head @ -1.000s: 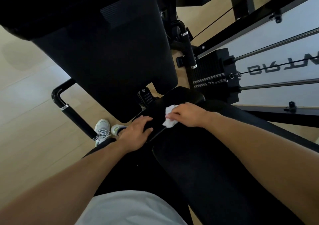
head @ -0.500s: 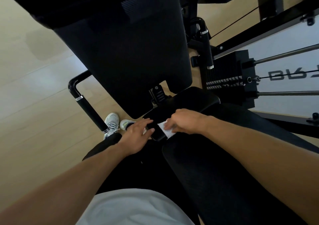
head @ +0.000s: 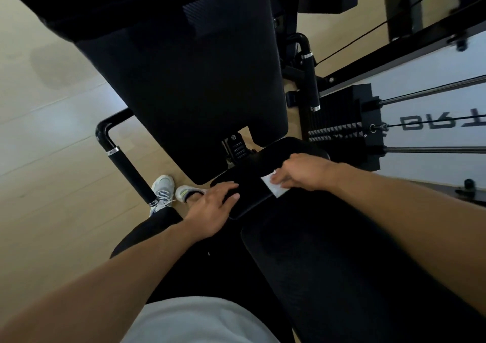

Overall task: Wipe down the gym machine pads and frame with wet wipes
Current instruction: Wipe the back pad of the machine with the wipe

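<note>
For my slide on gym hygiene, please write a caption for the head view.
Right hand presses a white wet wipe on the small black pad while the left hand rests on it.

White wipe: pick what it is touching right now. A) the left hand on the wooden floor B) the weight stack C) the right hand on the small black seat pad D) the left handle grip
C: the white wipe lies under the right hand, whose fingers press it onto the small black seat pad.
</note>
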The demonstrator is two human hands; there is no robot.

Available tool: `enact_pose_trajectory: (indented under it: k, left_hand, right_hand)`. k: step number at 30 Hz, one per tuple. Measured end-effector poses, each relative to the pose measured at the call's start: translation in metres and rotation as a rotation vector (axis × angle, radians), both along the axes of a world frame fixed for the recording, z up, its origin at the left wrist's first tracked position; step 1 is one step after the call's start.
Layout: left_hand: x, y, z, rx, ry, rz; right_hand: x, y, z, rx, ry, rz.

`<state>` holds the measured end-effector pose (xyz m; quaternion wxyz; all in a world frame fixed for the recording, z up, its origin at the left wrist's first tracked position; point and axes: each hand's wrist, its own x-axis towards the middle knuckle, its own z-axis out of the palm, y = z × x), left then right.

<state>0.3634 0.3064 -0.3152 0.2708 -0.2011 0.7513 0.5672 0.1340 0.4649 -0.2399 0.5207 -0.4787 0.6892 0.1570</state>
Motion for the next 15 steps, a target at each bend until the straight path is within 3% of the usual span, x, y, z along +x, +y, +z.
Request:
enact_pose_trajectory:
  k: [5, 11, 15]
  left_hand:
    - [-0.008, 0.006, -0.001, 0.04, -0.009, 0.019]
    - [-0.009, 0.014, -0.013, 0.028, -0.036, -0.081]
    - [-0.009, 0.029, -0.015, -0.048, 0.012, -0.06]
  right_hand:
    - [0.05, -0.023, -0.015, -0.077, -0.131, 0.05]
    - [-0.063, 0.051, -0.004, 0.094, 0.139, -0.134]
    - [-0.057, 0.053, -0.007, 0.149, 0.185, -0.272]
